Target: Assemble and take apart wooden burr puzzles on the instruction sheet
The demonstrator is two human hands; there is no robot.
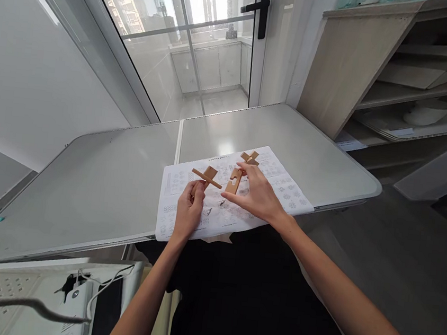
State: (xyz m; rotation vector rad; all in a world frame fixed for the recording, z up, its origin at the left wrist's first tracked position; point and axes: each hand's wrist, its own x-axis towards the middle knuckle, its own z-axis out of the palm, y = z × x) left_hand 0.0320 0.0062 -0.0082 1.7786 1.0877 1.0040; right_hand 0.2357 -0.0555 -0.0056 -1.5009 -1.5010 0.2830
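My left hand (189, 206) is closed around the lower end of a brown wooden cross-shaped piece (207, 176), holding it upright above the printed instruction sheet (285, 187). My right hand (258, 192) pinches a flat notched wooden piece (234, 181) between thumb and fingers, just right of the cross. A second small wooden cross (250, 157) lies on the sheet beyond my right fingertips. The sheet rests on the white folding table (97, 186).
A wooden shelf unit (381, 72) with flat stacked items stands at the right behind the table. A glass door (205, 37) with a black handle is straight ahead. A white device with cables (78, 296) sits at the lower left.
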